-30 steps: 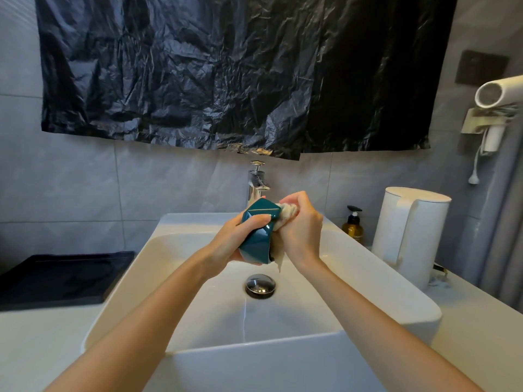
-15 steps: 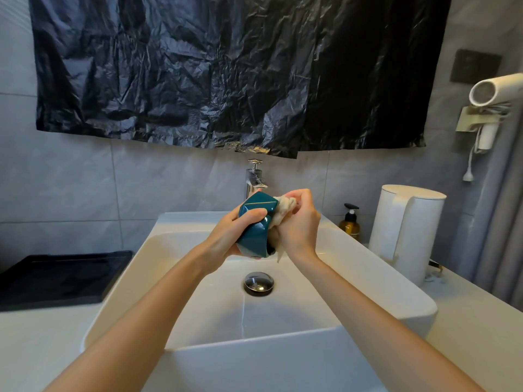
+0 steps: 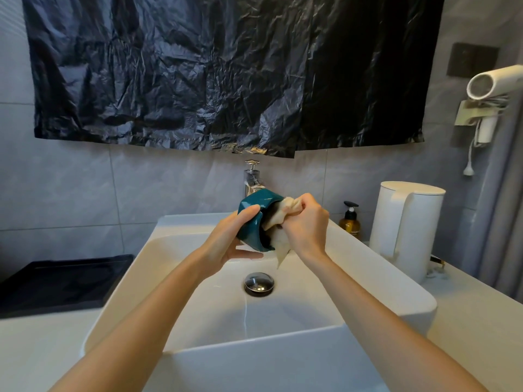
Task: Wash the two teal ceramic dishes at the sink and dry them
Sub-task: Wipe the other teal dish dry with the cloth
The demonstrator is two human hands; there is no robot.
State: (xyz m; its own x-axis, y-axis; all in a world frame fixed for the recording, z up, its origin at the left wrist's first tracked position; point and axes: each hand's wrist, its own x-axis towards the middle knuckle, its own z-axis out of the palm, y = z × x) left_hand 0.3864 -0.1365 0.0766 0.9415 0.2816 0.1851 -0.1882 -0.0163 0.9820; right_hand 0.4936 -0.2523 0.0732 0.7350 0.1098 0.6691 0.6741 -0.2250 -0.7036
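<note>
The teal dish (image 3: pixel 254 222) is held up over the sink (image 3: pixel 402 295), just in front of the tap (image 3: pixel 252 179) and above the drain plug (image 3: pixel 259 282). It is tipped on its side with the opening facing right. That tilt looks deliberate: it turns the inside toward the wiping hand, and any drips fall into the basin rather than onto the bench (image 3: pixel 481 323).

The left grip (image 3: pixel 226 243) clamps the dish from the outside. The thumb lies over the upper wall and the fingers reach underneath, so the dish is braced against the push from the other side. The right grip (image 3: pixel 308 224) is closed tight into a fist around a bunched pale cloth (image 3: pixel 278 239). The wad of cloth is pressed into the dish's mouth, and a loose corner hangs below the rim. No water can be seen running from the tap, so this is probably the wiping or drying of the dish's inside, though the picture does not show which. Only one teal dish is in view; where the second is cannot be told.

A brown pump bottle (image 3: pixel 350 226) and a white kettle (image 3: pixel 404 224) stand to the right of the sink, and a black tray (image 3: pixel 62 281) lies on the left. A crumpled black plastic sheet (image 3: pixel 220 72) covers the wall above the tap, and a hair dryer (image 3: pixel 492 83) is mounted at the far right.
</note>
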